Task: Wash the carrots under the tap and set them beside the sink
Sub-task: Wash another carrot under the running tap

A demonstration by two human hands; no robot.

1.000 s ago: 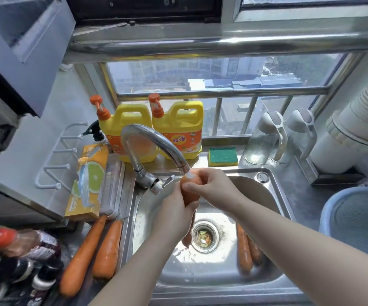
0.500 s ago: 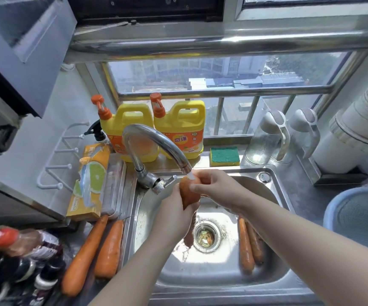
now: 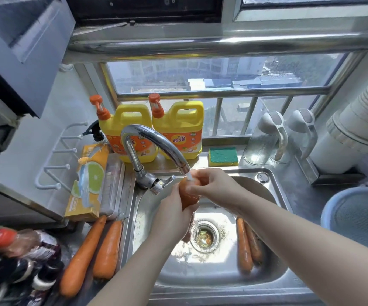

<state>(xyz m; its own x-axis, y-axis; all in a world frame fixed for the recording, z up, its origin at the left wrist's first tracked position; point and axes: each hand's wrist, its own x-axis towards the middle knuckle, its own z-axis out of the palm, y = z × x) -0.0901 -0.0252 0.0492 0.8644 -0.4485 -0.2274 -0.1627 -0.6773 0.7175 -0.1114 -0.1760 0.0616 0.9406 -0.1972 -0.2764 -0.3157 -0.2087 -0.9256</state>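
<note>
Water runs from the curved steel tap [image 3: 156,142] onto an orange carrot [image 3: 187,196] held upright over the steel sink [image 3: 273,272]. My left hand [image 3: 174,215] grips the carrot's lower part. My right hand [image 3: 214,186] holds its thick top end just under the spout. Two more carrots [image 3: 248,246] lie in the sink, right of the drain [image 3: 205,236]. Another two carrots [image 3: 94,252] lie on the counter left of the sink.
Two yellow detergent jugs [image 3: 178,131] and a green sponge [image 3: 222,156] sit on the ledge behind the sink. A boxed container [image 3: 90,182] stands at the left, bottles [image 3: 13,261] at the lower left, a blue basin [image 3: 359,215] on the right, and two glass jugs [image 3: 264,138] at the back right.
My hands have shifted slightly on the carrot under the running water, rubbing it. The carrot stays beneath the spout; the other carrots have not moved.
</note>
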